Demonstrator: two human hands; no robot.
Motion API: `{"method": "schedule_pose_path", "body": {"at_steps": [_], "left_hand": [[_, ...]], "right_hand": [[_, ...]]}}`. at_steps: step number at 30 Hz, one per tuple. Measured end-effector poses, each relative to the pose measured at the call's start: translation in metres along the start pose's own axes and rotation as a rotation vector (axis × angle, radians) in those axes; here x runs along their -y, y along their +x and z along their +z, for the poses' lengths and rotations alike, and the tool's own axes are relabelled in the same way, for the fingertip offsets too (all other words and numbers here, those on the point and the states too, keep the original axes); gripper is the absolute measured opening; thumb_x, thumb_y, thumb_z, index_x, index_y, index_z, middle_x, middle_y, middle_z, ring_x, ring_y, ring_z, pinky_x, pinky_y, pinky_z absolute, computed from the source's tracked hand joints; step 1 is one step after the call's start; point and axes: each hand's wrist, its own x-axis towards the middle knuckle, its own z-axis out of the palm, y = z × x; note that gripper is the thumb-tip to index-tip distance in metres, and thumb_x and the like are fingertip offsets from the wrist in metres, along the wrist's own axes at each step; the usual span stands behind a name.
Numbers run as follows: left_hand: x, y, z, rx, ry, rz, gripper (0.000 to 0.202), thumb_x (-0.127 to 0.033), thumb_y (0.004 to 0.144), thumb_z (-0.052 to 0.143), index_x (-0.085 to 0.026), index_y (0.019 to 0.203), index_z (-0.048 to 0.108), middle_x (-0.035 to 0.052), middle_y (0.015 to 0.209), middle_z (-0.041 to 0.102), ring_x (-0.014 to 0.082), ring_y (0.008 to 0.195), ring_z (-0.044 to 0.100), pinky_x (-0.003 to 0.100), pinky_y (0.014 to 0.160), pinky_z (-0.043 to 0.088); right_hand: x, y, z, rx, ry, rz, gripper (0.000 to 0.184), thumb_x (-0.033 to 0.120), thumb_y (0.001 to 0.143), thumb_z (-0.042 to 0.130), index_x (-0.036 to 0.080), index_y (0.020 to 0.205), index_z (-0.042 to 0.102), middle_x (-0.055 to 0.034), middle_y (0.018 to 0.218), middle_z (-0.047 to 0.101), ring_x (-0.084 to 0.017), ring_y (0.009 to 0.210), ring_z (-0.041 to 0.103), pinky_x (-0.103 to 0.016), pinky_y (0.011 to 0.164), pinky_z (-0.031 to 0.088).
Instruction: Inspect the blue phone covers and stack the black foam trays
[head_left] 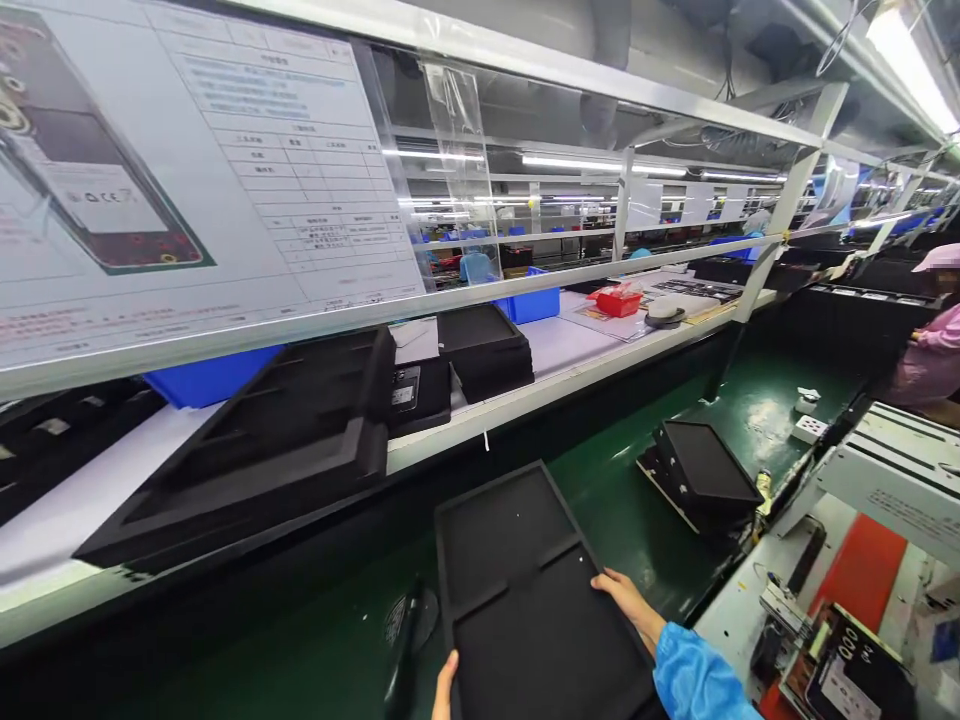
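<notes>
both hands flank the black foam tray (525, 590): right hand (624, 597) clasps its right edge, fingers curled on the rim; left hand (444, 692) shows only a tip at the near left edge, so i cannot tell its grip. the tray lies near centre over the green belt (660, 520), seemingly mid-handling. shifting it calls for level, even support. it looks matte, with two shallow recesses.
</notes>
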Motion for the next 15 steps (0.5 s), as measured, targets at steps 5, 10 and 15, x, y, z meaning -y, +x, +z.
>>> {"method": "schedule_pose_path", "body": {"at_steps": [5, 10, 15], "left_hand": [[0.002, -0.007, 0.016, -0.034, -0.138, -0.118, 0.069, -0.056, 0.084, 0.049, -0.010, 0.134, 0.051, 0.0124, 0.125, 0.069, 0.0267, 0.126, 0.056, 0.037, 0.108, 0.044], [0.002, -0.021, 0.019, 0.014, -0.188, -0.229, 0.072, -0.059, 0.080, 0.054, -0.010, 0.133, 0.052, 0.0138, 0.117, 0.072, 0.0298, 0.119, 0.061, 0.041, 0.103, 0.049], [0.003, -0.014, 0.017, -0.157, -0.071, -0.100, 0.064, -0.050, 0.087, 0.049, -0.016, 0.141, 0.044, 0.0102, 0.134, 0.063, 0.0281, 0.133, 0.049, 0.042, 0.109, 0.044]], "right_hand": [[-0.006, 0.010, -0.012, 0.038, -0.015, 0.026, 0.041, 0.040, 0.062, 0.069, 0.018, 0.097, 0.073, -0.0064, 0.086, 0.078, -0.028, 0.090, 0.072, -0.038, 0.087, 0.053], [0.003, 0.009, -0.016, 0.077, -0.075, 0.018, 0.050, 0.051, 0.070, 0.070, 0.017, 0.107, 0.072, -0.0076, 0.099, 0.077, -0.029, 0.105, 0.068, -0.043, 0.097, 0.050], [-0.001, -0.012, -0.033, 0.070, -0.174, -0.077, 0.055, 0.048, 0.066, 0.074, 0.018, 0.112, 0.071, -0.0073, 0.118, 0.072, -0.030, 0.122, 0.058, -0.046, 0.109, 0.038]]}}
